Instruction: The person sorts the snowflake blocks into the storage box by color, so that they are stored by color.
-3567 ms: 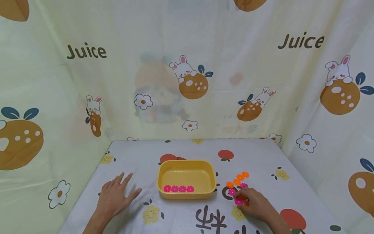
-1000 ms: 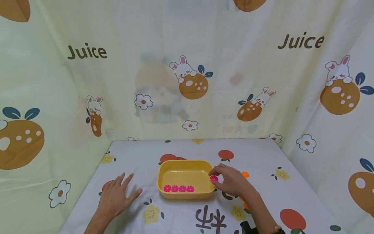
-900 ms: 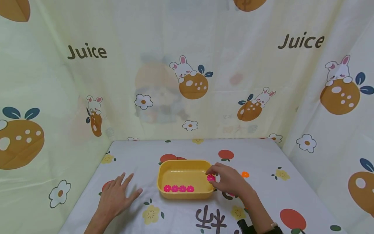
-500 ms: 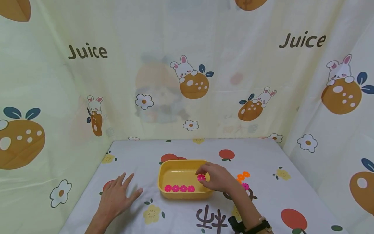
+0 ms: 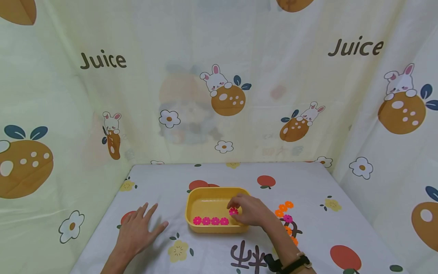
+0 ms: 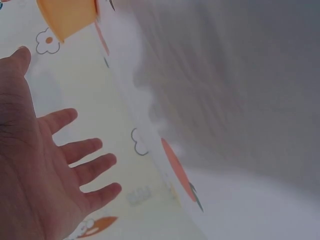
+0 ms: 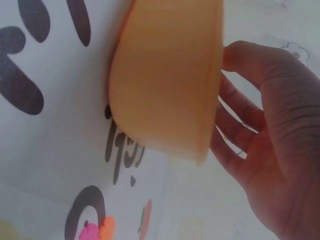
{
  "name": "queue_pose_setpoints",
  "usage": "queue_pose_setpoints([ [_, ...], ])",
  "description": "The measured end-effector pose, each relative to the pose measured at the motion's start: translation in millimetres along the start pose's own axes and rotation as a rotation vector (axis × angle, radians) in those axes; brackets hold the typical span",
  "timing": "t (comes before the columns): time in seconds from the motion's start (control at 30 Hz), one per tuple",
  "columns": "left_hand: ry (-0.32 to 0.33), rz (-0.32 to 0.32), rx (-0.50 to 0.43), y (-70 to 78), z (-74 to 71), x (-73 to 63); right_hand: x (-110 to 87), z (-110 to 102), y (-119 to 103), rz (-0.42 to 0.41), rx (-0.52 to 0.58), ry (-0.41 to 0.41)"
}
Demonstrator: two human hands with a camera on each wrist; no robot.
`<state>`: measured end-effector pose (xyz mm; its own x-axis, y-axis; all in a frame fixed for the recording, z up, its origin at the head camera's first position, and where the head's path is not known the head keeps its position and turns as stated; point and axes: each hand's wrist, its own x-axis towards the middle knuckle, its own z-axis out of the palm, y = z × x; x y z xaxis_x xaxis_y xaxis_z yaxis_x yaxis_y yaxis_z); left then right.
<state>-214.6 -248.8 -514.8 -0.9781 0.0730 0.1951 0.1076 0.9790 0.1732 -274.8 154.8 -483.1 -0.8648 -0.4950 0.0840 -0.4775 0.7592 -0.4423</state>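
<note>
In the head view my right hand (image 5: pixel 249 210) reaches over the right side of a yellow plastic tub (image 5: pixel 205 229). Its thumb and forefinger pinch a pink flower-shaped piece (image 5: pixel 233 211) above the tub's floor. Along the near inside of the tub runs a row of several matching pink flowers (image 5: pixel 215 221). The right wrist view shows the tub's outer wall (image 7: pixel 165 75) hiding the fingertips of the right hand (image 7: pixel 280 125). My left hand (image 5: pixel 135 234) is left of the tub with fingers spread, holding nothing; the left wrist view shows the same hand (image 6: pixel 40 165) with fingers extended.
Right of the tub lie several orange flowers (image 5: pixel 283 207) and a pink flower (image 5: pixel 288 219) on the printed white tablecloth (image 5: pixel 308 190). Part of this group sits beside my right forearm. A patterned curtain (image 5: pixel 191 57) encloses the back and sides.
My right hand has gone from the loose flowers on the right to inside the tub, carrying a pink flower leftward and then slightly down. The left hand has stayed in place.
</note>
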Motion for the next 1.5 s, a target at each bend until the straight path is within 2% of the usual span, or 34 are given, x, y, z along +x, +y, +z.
queue_pose_setpoints([
  [0.23, -0.025, -0.016, 0.001, 2.2, -0.7, -0.2, 5.5, 9.0, 1.5, 0.033, -0.012, -0.070],
  [0.47, -0.021, -0.018, -0.001, 2.1, -0.2, -0.7, 11.5, 13.2, 3.5, 0.003, -0.097, -0.110],
  [0.93, -0.006, -0.010, -0.006, -0.7, -1.9, -1.5, 22.2, 21.3, 6.5, 0.038, -0.096, -0.191],
  [1.27, -0.011, -0.019, -0.009, -1.9, -0.3, -1.4, 22.3, 20.5, 3.5, 0.049, -0.097, -0.201],
  [1.5, -0.038, -0.037, 0.001, -0.5, 0.2, -1.1, 21.3, 18.2, 1.7, 0.040, -0.084, -0.197],
])
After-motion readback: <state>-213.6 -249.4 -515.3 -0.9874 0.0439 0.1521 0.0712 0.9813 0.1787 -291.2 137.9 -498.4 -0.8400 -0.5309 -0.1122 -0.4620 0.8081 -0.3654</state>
